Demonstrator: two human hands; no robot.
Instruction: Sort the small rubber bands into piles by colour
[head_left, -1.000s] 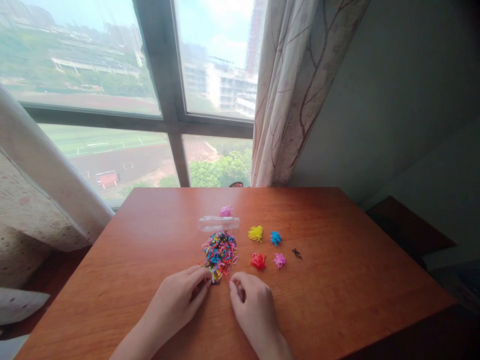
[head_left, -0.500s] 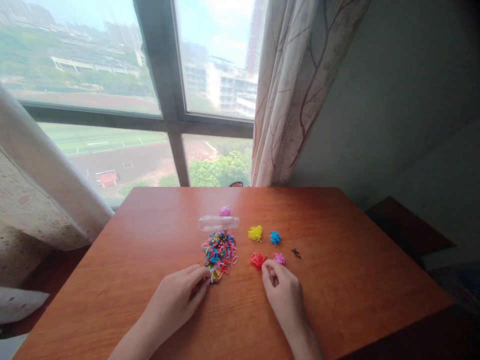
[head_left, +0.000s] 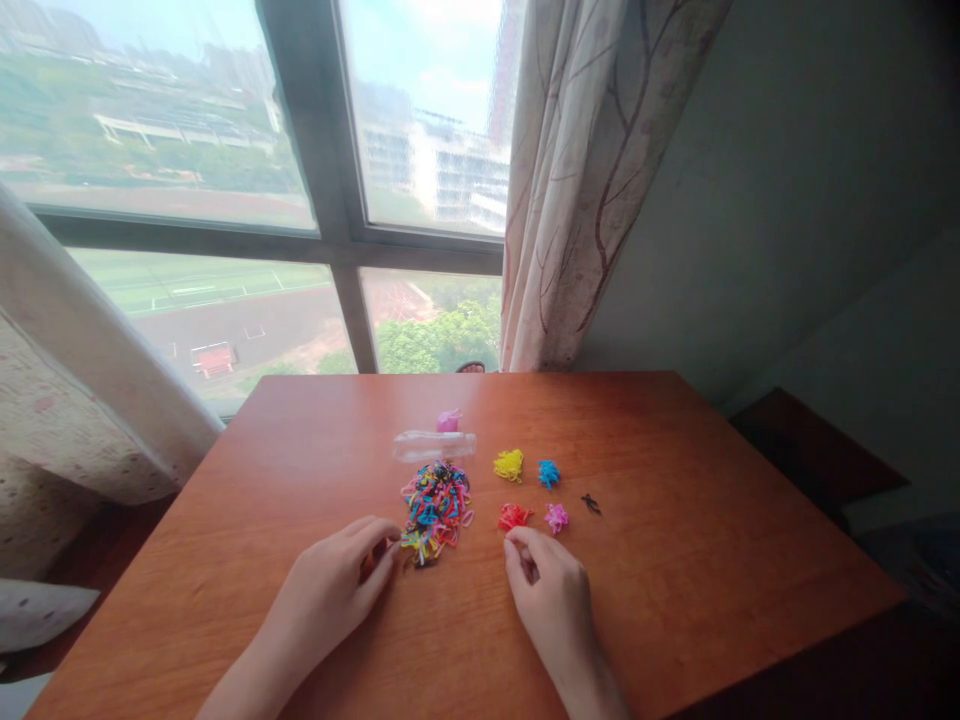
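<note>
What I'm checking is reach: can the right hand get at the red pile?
Probably yes: the red pile lies just beyond the right hand's fingertips, with nothing visible between them.

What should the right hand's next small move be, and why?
Perhaps bring the right hand to the mixed pile and take the pink loop on its right edge: it sticks out there, and a separate pink pile lies beside the red pile.

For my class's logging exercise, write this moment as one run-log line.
left hand: beside mixed pile | right hand: near red pile | clear container: lying beyond mixed pile
</note>
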